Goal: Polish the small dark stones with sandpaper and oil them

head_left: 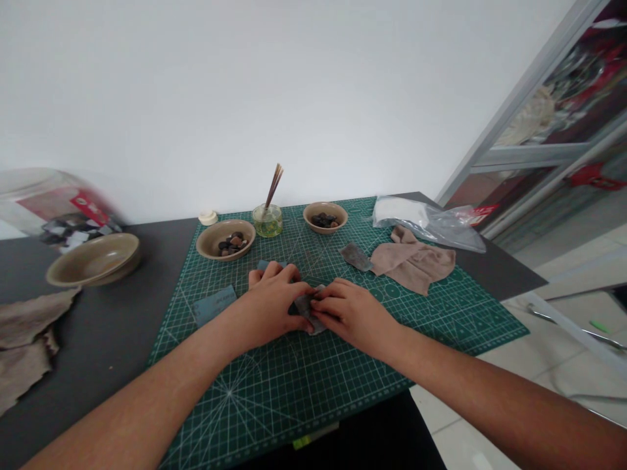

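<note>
Both my hands meet at the middle of a green cutting mat (313,385). My left hand (272,300) is curled with its fingers closed on a small grey sheet, probably sandpaper (304,305). My right hand (350,312) pinches the same sheet from the right side. Whatever may lie inside the sheet is hidden by my fingers. Another blue-grey sheet (214,303) lies flat on the mat just left of my left wrist, and a third grey piece (356,256) lies beyond my right hand.
Two tan bowls of dark stones (226,239) (325,217) flank a glass jar with sticks (268,219). A beige cloth (414,262) and plastic bag (427,222) lie at right. An empty bowl (93,260), clear jar (49,205) and rag (24,339) sit left.
</note>
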Motion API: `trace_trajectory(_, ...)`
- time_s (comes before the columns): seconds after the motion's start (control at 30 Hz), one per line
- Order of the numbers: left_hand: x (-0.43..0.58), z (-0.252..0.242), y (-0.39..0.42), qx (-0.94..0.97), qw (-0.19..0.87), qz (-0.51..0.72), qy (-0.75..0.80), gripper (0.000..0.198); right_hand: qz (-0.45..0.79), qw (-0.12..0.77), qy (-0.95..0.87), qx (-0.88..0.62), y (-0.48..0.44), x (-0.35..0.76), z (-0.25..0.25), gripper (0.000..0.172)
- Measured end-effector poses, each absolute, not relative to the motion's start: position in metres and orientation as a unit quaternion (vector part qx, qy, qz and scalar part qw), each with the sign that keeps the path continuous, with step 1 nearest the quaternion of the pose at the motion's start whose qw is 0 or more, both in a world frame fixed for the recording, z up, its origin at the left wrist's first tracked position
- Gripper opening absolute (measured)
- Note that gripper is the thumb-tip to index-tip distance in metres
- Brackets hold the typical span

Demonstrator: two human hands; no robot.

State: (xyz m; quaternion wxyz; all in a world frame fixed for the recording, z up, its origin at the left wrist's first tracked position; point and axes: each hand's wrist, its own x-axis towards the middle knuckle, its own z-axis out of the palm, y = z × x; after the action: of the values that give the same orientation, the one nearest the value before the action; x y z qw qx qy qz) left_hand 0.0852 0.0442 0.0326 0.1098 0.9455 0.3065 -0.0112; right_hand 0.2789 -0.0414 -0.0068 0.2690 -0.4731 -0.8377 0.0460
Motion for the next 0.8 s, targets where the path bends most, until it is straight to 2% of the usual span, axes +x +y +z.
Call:
trace_trajectory(0.17, 0.086, 0.033, 0.044, 0.945, 0.112, -0.01, 0.306, 0.048, 0.065, 0.26, -0.849, -0.456, -0.04, 0.282, -0.006, 0.01)
trace_trajectory(0.3, 0.086, 0.034, 0.044, 0.945, 0.112, -0.01, 0.306, 0.043, 0.048, 0.271, -0.84, -0.467, -0.038, 0.282, -0.005, 0.01)
trace_trajectory(0.43, 0.086, 0.034, 0.044, 0.943, 0.115, -0.007, 0.313, 0.049, 0.074, 0.264, -0.856, -0.437, -0.039, 0.284, -0.005, 0.01)
trace_trajectory(0.63, 0.086, 0.031, 0.045, 0.94, 0.118, -0.006, 0.321, 0.047, 0.044, 0.283, -0.84, -0.46, -0.037, 0.287, -0.008, 0.01)
trace_trajectory(0.8, 0.086, 0.031, 0.045, 0.938, 0.127, -0.001, 0.324, 0.05, 0.054, 0.263, -0.851, -0.452, -0.035, 0.295, -0.005, 0.013)
